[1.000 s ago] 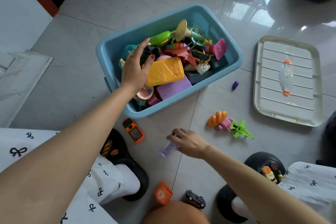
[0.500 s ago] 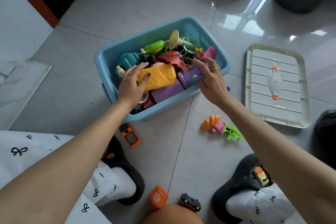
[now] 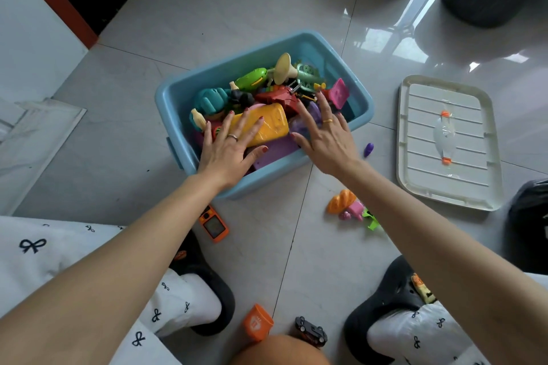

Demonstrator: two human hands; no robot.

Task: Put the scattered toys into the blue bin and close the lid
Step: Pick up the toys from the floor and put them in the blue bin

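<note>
Pale glossy floor tiles filled the frame, with the blue bin (image 3: 178,98) sitting just above centre, heaped past its rim with toys. At centre left, the left hand (image 3: 228,151) lay flat with fingers spread on a yellow toy (image 3: 267,124) atop the pile, gripping nothing. Beside it, the right hand (image 3: 326,139) pressed down with straight fingers on a translucent purple toy (image 3: 311,115) near the bin's right side, also holding nothing. The pile looked too high, so the lid (image 3: 447,142), lying well apart at the right of the frame, might not seat; hard pressing could tip pieces over the rim. Toys were not yet gathered: an orange gadget (image 3: 213,224) below the bin, an orange cup (image 3: 257,322) and black car (image 3: 310,330) at the bottom centre, a small cluster (image 3: 351,207) and a purple piece (image 3: 368,149) to the right. Any of these could be overlooked.
</note>
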